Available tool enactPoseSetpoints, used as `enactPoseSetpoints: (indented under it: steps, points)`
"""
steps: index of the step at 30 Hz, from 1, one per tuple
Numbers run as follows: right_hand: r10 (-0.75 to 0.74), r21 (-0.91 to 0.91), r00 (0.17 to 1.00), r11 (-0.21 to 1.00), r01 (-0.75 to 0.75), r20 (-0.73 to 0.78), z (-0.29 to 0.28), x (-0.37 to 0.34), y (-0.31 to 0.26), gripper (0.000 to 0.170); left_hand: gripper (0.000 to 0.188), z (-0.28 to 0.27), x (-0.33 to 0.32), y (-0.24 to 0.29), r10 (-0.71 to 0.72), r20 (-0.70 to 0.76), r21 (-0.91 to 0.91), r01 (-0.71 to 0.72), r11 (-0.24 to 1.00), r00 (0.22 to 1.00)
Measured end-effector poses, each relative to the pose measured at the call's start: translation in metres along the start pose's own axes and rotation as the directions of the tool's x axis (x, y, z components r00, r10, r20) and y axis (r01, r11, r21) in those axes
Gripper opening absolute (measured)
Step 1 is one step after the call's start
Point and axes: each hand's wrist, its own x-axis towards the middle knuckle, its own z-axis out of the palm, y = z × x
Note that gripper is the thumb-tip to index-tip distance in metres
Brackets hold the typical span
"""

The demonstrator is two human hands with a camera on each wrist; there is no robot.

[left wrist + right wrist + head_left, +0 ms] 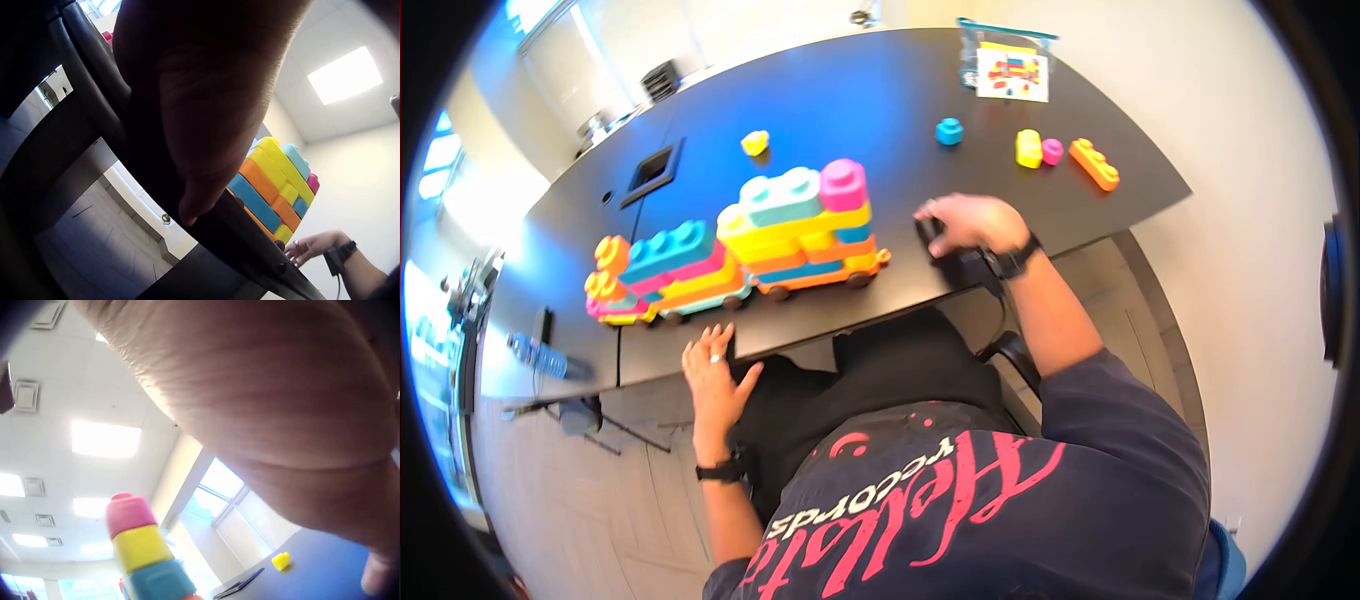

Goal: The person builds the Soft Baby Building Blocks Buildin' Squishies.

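A toy train of building blocks (808, 245) stands on the dark table (880, 110), its cars on small wheels. The rightmost car is the tallest, with a pink block (843, 186) on top. My left hand (718, 385) lies at the table's near edge below the train, fingers spread and holding nothing. To the right of the train, my right hand (978, 222) is low over the table with loosely bent fingers and no block in it. In the right wrist view, the palm (269, 394) fills much of the picture, with the stacked blocks (144, 547) beyond.
Loose blocks lie farther back: a yellow one (755, 143), a blue one (949, 131), another yellow one (1028, 149), a pink one (1052, 151) and a long orange one (1094, 165). A clear bag with a picture card (1012, 75) sits behind them. A water bottle (538, 355) lies at left.
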Motion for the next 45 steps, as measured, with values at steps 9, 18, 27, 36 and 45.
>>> enactPoseSetpoints:
  steps: [9,18,27,36,45]
  points:
    - [-0.226,-0.157,0.85,0.973,0.17,-0.477,-0.121,0.154,-0.023,0.052,0.082,-0.004,0.001,0.004,-0.069,0.098,-0.035,0.072,0.997,0.993]
    - [-0.331,-0.08,0.816,0.939,0.335,-0.474,-0.062,0.337,-0.081,0.075,0.082,-0.004,0.002,0.005,-0.164,0.164,-0.032,0.172,0.985,0.973]
    - [-0.408,-0.104,0.787,0.906,0.409,-0.462,-0.051,0.389,-0.134,0.066,0.079,-0.002,0.002,0.006,-0.211,0.201,-0.049,0.225,0.973,0.957]
    - [-0.539,-0.019,0.629,0.767,0.642,-0.56,-0.044,0.353,-0.136,0.054,0.079,-0.007,0.005,0.021,-0.187,0.198,-0.082,0.206,0.975,0.962]
    - [-0.481,0.099,0.733,0.801,0.591,-0.48,-0.108,0.222,-0.056,0.051,0.075,-0.016,0.006,0.039,-0.083,0.117,-0.07,0.092,0.993,0.99]
